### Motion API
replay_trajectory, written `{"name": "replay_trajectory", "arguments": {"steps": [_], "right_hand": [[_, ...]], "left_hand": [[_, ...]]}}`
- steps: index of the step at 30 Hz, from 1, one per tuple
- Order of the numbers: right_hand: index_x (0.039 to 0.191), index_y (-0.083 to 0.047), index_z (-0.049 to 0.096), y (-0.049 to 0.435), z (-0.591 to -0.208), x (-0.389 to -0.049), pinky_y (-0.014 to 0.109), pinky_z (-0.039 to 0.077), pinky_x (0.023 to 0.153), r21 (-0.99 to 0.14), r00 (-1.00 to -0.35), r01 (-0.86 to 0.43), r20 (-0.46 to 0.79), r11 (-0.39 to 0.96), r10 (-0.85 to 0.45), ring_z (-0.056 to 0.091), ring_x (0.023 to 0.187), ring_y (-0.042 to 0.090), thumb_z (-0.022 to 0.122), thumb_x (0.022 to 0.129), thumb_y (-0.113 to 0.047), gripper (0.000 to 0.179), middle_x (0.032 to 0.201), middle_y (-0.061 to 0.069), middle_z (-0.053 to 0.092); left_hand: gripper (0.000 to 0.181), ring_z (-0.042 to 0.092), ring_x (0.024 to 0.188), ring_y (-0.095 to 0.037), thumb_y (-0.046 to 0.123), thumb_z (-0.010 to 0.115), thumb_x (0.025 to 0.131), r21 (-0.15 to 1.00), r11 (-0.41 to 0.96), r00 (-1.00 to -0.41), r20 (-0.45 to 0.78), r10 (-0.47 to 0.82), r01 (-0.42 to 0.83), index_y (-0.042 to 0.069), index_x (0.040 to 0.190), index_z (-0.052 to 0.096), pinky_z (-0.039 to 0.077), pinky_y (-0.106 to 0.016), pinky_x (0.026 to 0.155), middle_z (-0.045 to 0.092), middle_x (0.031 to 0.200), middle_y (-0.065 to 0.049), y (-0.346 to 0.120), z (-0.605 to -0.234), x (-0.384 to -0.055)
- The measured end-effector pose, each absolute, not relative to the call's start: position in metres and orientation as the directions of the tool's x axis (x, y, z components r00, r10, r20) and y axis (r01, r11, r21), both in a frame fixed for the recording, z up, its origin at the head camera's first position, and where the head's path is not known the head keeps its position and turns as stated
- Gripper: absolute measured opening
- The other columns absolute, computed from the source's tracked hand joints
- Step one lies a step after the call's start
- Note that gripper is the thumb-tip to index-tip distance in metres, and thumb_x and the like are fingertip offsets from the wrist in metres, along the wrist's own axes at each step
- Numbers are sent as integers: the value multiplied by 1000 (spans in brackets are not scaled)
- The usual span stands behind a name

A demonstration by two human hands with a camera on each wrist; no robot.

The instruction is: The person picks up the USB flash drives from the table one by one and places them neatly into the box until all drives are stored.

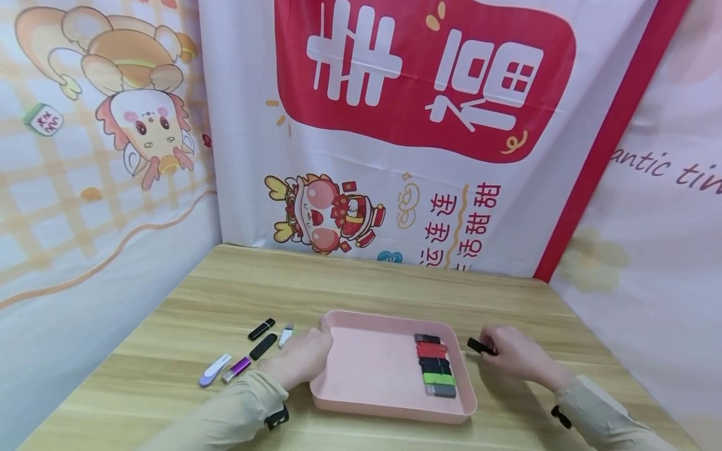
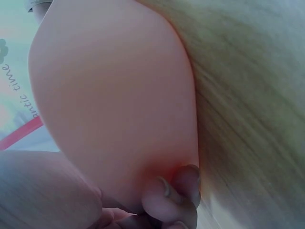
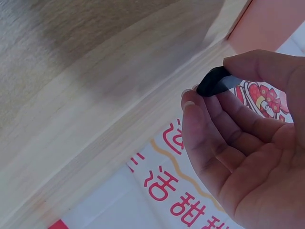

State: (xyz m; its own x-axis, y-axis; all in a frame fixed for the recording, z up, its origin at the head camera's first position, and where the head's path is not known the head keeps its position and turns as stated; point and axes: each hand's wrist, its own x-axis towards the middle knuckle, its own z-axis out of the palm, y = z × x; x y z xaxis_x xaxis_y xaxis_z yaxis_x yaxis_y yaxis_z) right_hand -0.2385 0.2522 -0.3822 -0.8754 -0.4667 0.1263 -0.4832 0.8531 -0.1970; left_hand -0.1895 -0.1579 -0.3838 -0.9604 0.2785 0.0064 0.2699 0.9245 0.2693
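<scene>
My right hand pinches a black USB stick between thumb and fingertips, just right of the tray. The right wrist view shows this black stick tilted above the table. My left hand grips the left wall of the shallow pink tray; in the left wrist view its fingers press against the tray's outer side, near its base. Inside the tray, at its right end, several USB sticks lie in a column, among them a red one, a green one and a grey one.
Left of the tray lie more USB sticks: a black one with a silver band, a plain black one, a white one, a purple one and a white-and-lavender one. Printed cloths hang around the wooden table.
</scene>
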Motion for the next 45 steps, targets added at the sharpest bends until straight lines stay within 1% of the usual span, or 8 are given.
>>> {"name": "replay_trajectory", "arguments": {"steps": [4, 9, 16, 20, 26, 33, 40, 45], "right_hand": [[81, -15, 60, 253, -380, -238, 27, 41, 51, -207, -864, -502, 156, 840, -478, 47, 58, 6, 74, 80, -9, 15, 67, -10, 51], [82, -14, 62, 253, -375, -238, 27, 42, 51, -216, -861, -506, 183, 835, -474, 48, 58, 5, 73, 80, -8, 13, 66, -11, 52], [84, -14, 63, 250, -370, -237, 26, 44, 52, -228, -873, -485, 178, 844, -453, 49, 59, 6, 74, 81, -9, 13, 68, -10, 53], [85, -15, 64, 247, -368, -236, 26, 44, 53, -228, -872, -486, 185, 844, -453, 50, 59, 5, 74, 82, -10, 12, 68, -11, 54], [85, -14, 64, 243, -362, -231, 26, 43, 52, -224, -850, -520, 229, 824, -474, 49, 59, 5, 74, 82, -9, 12, 68, -11, 54], [87, -14, 65, 239, -358, -227, 26, 45, 55, -218, -831, -550, 244, 806, -500, 51, 63, 5, 75, 83, -10, 12, 71, -12, 55], [86, -14, 64, 235, -351, -223, 26, 46, 56, -203, -807, -581, 265, 788, -527, 55, 65, 11, 75, 82, -8, 12, 71, -12, 54], [84, -15, 64, 234, -348, -220, 27, 45, 57, -193, -801, -586, 283, 787, -528, 55, 65, 11, 76, 82, -9, 14, 71, -13, 53]], "left_hand": [[54, 52, 54, -21, -5, 44, 94, 279, 921, -959, 5, 282, 272, -19, 143, 26, 45, -34, 47, 60, 79, -19, -158, -383, -190], [53, 54, 58, -21, -4, 44, 95, 272, 925, -961, 2, 277, 267, -19, 143, 27, 47, -36, 50, 63, 89, -24, -158, -384, -191], [53, 52, 54, -20, -4, 44, 95, 273, 925, -961, -4, 275, 264, -19, 143, 26, 44, -33, 45, 60, 79, -19, -157, -385, -191], [53, 52, 54, -20, -5, 44, 95, 275, 924, -961, -6, 278, 266, -19, 143, 26, 44, -33, 45, 60, 80, -20, -158, -386, -191], [53, 52, 54, -20, -6, 43, 94, 275, 924, -961, 2, 278, 267, -20, 143, 26, 44, -34, 46, 61, 82, -21, -158, -385, -191], [53, 50, 51, -19, -5, 42, 95, 275, 925, -961, -13, 277, 263, -19, 144, 25, 43, -32, 43, 58, 77, -18, -157, -384, -191], [54, 51, 53, -20, -5, 42, 95, 268, 929, -962, -27, 273, 257, -19, 144, 24, 44, -33, 45, 60, 82, -21, -157, -383, -195], [54, 53, 57, -22, -6, 42, 94, 280, 926, -962, -32, 272, 253, -19, 144, 23, 46, -35, 48, 61, 86, -23, -157, -384, -195]]}}
